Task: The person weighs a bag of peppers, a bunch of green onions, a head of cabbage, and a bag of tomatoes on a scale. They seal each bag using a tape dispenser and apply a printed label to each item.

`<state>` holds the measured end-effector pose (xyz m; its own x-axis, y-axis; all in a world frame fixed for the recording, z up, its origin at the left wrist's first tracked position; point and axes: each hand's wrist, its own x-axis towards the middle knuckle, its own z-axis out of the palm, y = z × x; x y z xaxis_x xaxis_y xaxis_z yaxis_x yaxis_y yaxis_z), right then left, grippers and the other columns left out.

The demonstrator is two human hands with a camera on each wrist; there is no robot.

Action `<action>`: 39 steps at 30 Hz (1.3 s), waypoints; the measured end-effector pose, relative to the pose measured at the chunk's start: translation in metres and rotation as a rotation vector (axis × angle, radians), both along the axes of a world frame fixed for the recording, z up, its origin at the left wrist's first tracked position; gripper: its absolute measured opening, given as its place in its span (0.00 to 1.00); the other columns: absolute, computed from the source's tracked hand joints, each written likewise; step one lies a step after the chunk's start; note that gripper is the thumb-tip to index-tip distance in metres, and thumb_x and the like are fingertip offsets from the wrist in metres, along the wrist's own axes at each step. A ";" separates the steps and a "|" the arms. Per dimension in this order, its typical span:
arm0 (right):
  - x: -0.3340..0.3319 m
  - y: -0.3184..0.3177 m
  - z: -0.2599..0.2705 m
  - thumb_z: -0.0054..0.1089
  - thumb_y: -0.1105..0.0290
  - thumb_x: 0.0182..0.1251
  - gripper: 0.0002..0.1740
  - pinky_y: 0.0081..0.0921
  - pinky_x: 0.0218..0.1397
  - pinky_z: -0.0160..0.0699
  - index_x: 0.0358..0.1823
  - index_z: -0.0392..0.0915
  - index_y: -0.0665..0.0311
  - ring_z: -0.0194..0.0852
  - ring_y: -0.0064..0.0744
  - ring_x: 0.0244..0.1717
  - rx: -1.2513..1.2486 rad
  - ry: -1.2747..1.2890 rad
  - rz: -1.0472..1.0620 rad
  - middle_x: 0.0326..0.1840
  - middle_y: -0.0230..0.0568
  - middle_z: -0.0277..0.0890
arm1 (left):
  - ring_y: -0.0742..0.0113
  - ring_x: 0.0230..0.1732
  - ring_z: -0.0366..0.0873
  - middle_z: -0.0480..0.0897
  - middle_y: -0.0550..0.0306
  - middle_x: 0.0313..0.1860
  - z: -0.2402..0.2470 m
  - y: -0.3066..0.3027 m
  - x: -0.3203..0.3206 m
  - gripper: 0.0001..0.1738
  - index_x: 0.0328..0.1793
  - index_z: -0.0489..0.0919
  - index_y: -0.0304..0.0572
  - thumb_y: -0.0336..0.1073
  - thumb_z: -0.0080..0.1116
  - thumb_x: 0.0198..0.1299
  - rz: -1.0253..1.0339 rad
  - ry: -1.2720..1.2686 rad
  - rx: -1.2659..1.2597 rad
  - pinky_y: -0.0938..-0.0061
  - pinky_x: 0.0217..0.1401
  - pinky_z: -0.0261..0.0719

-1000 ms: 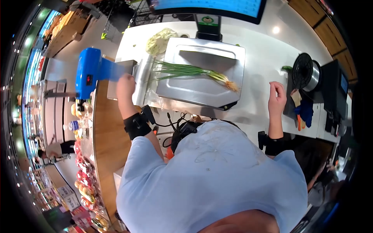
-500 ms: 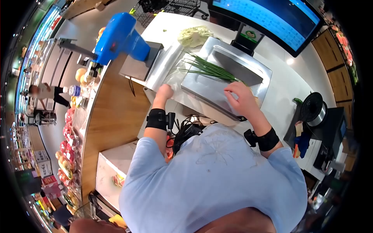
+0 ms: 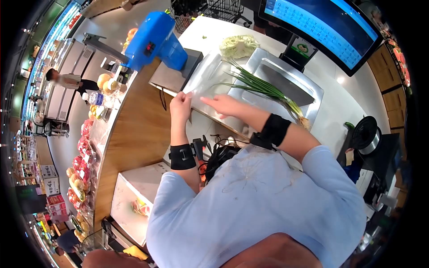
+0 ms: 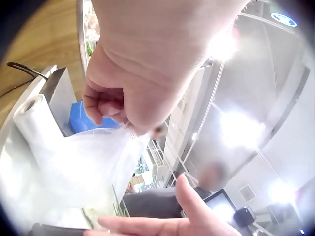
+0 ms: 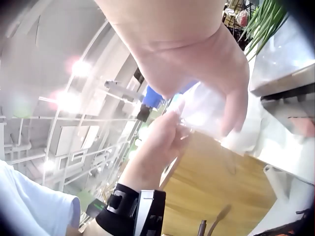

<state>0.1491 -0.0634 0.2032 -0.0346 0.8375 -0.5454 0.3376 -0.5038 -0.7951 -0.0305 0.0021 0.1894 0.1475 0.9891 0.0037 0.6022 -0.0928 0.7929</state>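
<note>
In the left wrist view, the left hand (image 4: pixel 142 64) pinches the edge of a clear plastic bag (image 4: pixel 93 157) that runs from a white roll (image 4: pixel 37 118). The right hand (image 3: pixel 225 106) is beside it in the head view, fingers extended towards the bag film and thumb apart. In the right wrist view the right hand (image 5: pixel 202 64) holds nothing that shows. Green onions (image 3: pixel 263 87) lie across the metal scale (image 3: pixel 315 100), their roots towards the person. Behind the film, a pale green cabbage (image 3: pixel 239 46) rests on the counter.
A blue device (image 3: pixel 154 40) stands left of the film. The touchscreen (image 3: pixel 321 33) rises behind the scale. At the right are a black spool (image 3: pixel 365 133) and a green pepper (image 3: pixel 349 125). Bagged produce (image 3: pixel 81 167) lines the left side, and a person (image 3: pixel 69 81) stands beyond.
The right hand has moved left, from the right side of the counter across the scale to the film. The left hand has moved from near the blue device to the film's near edge. The view has turned.
</note>
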 end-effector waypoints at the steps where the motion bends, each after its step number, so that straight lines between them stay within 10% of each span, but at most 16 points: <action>1: -0.013 0.011 -0.005 0.56 0.35 0.57 0.41 0.36 0.44 0.79 0.31 0.77 0.77 0.82 0.45 0.37 0.005 0.004 -0.008 0.33 0.56 0.79 | 0.69 0.22 0.60 0.69 0.56 0.16 -0.004 0.002 -0.007 0.19 0.22 0.70 0.34 0.40 0.60 0.58 -0.108 -0.054 -0.069 0.70 0.28 0.68; 3: -0.034 0.033 -0.016 0.57 0.40 0.59 0.39 0.32 0.33 0.79 0.43 0.75 0.79 0.79 0.39 0.35 0.044 0.164 -0.560 0.36 0.51 0.77 | 0.72 0.24 0.63 0.72 0.57 0.18 0.004 0.003 -0.015 0.16 0.24 0.73 0.35 0.39 0.60 0.58 -0.350 0.018 -0.198 0.72 0.30 0.69; 8: -0.029 0.077 -0.065 0.50 0.68 0.61 0.12 0.40 0.36 0.72 0.39 0.77 0.70 0.77 0.44 0.32 0.329 -0.020 -0.577 0.34 0.52 0.79 | 0.79 0.36 0.73 0.81 0.61 0.33 0.015 0.031 -0.038 0.10 0.41 0.82 0.38 0.36 0.60 0.58 -0.985 -0.181 -0.552 0.80 0.39 0.71; 10: -0.025 0.062 -0.039 0.48 0.72 0.60 0.09 0.37 0.37 0.73 0.35 0.78 0.66 0.76 0.48 0.30 0.540 -0.197 -0.234 0.28 0.51 0.77 | 0.63 0.47 0.79 0.83 0.50 0.43 -0.022 0.074 -0.037 0.18 0.55 0.79 0.38 0.33 0.57 0.58 -0.403 -0.237 -0.523 0.71 0.50 0.74; 12: -0.029 0.049 -0.028 0.48 0.73 0.58 0.08 0.37 0.36 0.72 0.29 0.78 0.66 0.75 0.48 0.28 0.628 -0.238 -0.251 0.23 0.52 0.74 | 0.45 0.51 0.77 0.80 0.39 0.47 -0.069 0.109 -0.008 0.17 0.53 0.77 0.34 0.31 0.54 0.57 -0.364 0.198 0.226 0.62 0.55 0.73; 14: -0.025 0.041 -0.019 0.48 0.72 0.59 0.08 0.42 0.41 0.74 0.28 0.78 0.64 0.76 0.54 0.36 0.673 -0.335 -0.064 0.30 0.53 0.77 | 0.35 0.56 0.71 0.77 0.33 0.51 -0.084 0.122 0.026 0.19 0.55 0.76 0.37 0.31 0.51 0.56 -0.494 0.193 0.284 0.58 0.59 0.71; 20: -0.026 0.015 0.059 0.54 0.65 0.62 0.09 0.38 0.35 0.70 0.35 0.73 0.64 0.77 0.44 0.31 0.609 0.327 -0.177 0.28 0.43 0.77 | 0.40 0.57 0.69 0.70 0.44 0.57 -0.101 0.111 0.071 0.35 0.68 0.63 0.45 0.44 0.61 0.54 -0.505 0.723 0.182 0.50 0.54 0.73; 24: -0.005 -0.020 0.092 0.55 0.60 0.63 0.13 0.34 0.35 0.71 0.38 0.74 0.63 0.76 0.37 0.30 0.561 -0.223 -0.023 0.30 0.42 0.77 | 0.43 0.61 0.68 0.68 0.39 0.60 -0.085 0.086 0.092 0.46 0.71 0.60 0.45 0.55 0.66 0.49 -0.271 0.842 0.270 0.51 0.58 0.70; 26: 0.018 -0.031 0.107 0.56 0.56 0.64 0.16 0.33 0.38 0.73 0.39 0.75 0.62 0.77 0.37 0.32 0.524 -0.077 0.272 0.32 0.45 0.77 | 0.44 0.61 0.68 0.70 0.38 0.60 -0.090 0.102 0.080 0.43 0.70 0.63 0.40 0.54 0.64 0.54 -0.282 0.801 0.270 0.52 0.59 0.70; 28: 0.045 -0.043 0.124 0.55 0.62 0.66 0.11 0.28 0.41 0.77 0.41 0.77 0.62 0.78 0.29 0.35 0.458 0.193 0.050 0.32 0.38 0.77 | 0.50 0.62 0.69 0.72 0.41 0.61 -0.113 0.133 0.051 0.38 0.67 0.66 0.36 0.53 0.60 0.58 -0.271 0.160 0.217 0.59 0.61 0.69; 31: 0.088 -0.060 0.121 0.55 0.67 0.69 0.07 0.21 0.46 0.77 0.44 0.75 0.62 0.76 0.21 0.39 0.513 0.620 -0.440 0.33 0.28 0.74 | 0.60 0.61 0.71 0.74 0.48 0.59 0.013 0.068 0.039 0.29 0.64 0.70 0.34 0.46 0.55 0.63 -0.247 -0.722 -0.171 0.68 0.60 0.69; 35: 0.132 -0.088 0.103 0.56 0.62 0.70 0.17 0.26 0.51 0.76 0.53 0.69 0.63 0.79 0.30 0.43 0.592 0.825 -0.551 0.44 0.43 0.79 | 0.61 0.59 0.73 0.77 0.49 0.55 0.064 0.000 0.056 0.23 0.61 0.72 0.33 0.42 0.52 0.66 -0.649 -0.889 -0.157 0.67 0.60 0.70; 37: 0.144 -0.101 0.099 0.57 0.61 0.69 0.23 0.25 0.50 0.77 0.60 0.66 0.65 0.79 0.31 0.45 0.640 0.892 -0.598 0.49 0.49 0.79 | 0.63 0.50 0.77 0.80 0.50 0.46 0.070 -0.008 0.069 0.18 0.53 0.76 0.34 0.41 0.51 0.66 -0.949 -0.471 -0.122 0.67 0.54 0.75; 39: 0.156 -0.121 0.104 0.58 0.63 0.68 0.25 0.25 0.49 0.77 0.62 0.65 0.67 0.79 0.31 0.44 0.609 0.807 -0.559 0.48 0.49 0.79 | 0.64 0.42 0.78 0.80 0.51 0.39 0.069 -0.020 0.073 0.16 0.48 0.77 0.34 0.41 0.50 0.67 -0.849 -0.632 -0.282 0.69 0.47 0.77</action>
